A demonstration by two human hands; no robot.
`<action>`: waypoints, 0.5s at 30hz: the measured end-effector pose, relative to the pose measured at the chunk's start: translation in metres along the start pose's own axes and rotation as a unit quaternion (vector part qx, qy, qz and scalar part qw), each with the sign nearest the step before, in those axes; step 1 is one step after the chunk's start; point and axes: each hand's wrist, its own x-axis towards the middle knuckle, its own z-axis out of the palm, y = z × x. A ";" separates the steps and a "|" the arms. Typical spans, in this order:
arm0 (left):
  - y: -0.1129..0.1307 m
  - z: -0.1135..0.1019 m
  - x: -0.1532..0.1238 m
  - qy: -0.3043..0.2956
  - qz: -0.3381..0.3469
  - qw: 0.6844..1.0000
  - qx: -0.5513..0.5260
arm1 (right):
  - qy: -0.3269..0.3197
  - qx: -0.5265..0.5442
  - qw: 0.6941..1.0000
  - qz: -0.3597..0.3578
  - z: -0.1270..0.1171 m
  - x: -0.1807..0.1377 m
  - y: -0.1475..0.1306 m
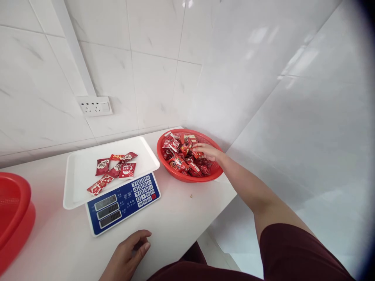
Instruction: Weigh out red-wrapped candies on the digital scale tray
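My right hand [206,150] reaches into a red plastic basket [190,179] full of small red wrapped snack packets [178,163]. Its fingers are closed on one red packet [198,154], and the palm side is partly hidden. Near the front of the table rests my left hand [131,251], fingers loosely curled with a gap between thumb and forefinger, holding nothing. Several similar packets [127,170] lie in the white tray [76,171] of a digital scale [124,203], just beyond the left hand.
At the left edge stands another red basket [17,218], only partly in view. A tiny yellowish bit [191,196] lies on the white table [181,218]. Behind is a tiled wall with a power socket [95,106]; another wall rises on the right.
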 end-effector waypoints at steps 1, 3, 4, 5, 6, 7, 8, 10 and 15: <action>-0.001 0.000 0.000 0.002 0.001 1.000 -0.002 | 0.001 0.020 1.000 -0.007 -0.003 -0.003 -0.004; -0.002 0.001 0.001 0.006 0.002 1.000 -0.005 | 0.002 0.053 0.998 -0.017 -0.009 -0.010 -0.011; -0.003 0.001 0.000 0.008 0.003 1.000 -0.005 | 0.000 0.065 0.998 -0.021 -0.010 -0.014 -0.014; -0.003 0.001 0.000 0.010 0.002 1.000 -0.006 | -0.002 0.074 0.997 -0.025 -0.011 -0.017 -0.016; -0.003 0.001 0.000 0.010 0.001 1.000 -0.007 | -0.005 0.081 0.996 -0.028 -0.011 -0.020 -0.018; -0.003 0.001 -0.001 0.011 0.000 1.000 -0.008 | -0.007 0.085 0.996 -0.030 -0.011 -0.022 -0.020; -0.003 0.001 -0.001 0.010 -0.002 1.000 -0.009 | -0.007 0.087 0.996 -0.030 -0.011 -0.025 -0.021; -0.002 0.001 -0.001 0.008 -0.004 1.000 -0.010 | 0.000 0.085 0.996 -0.027 -0.009 -0.028 -0.023; 0.007 0.000 -0.002 0.002 -0.015 1.000 -0.013 | 0.022 0.071 0.997 -0.026 0.004 -0.038 -0.032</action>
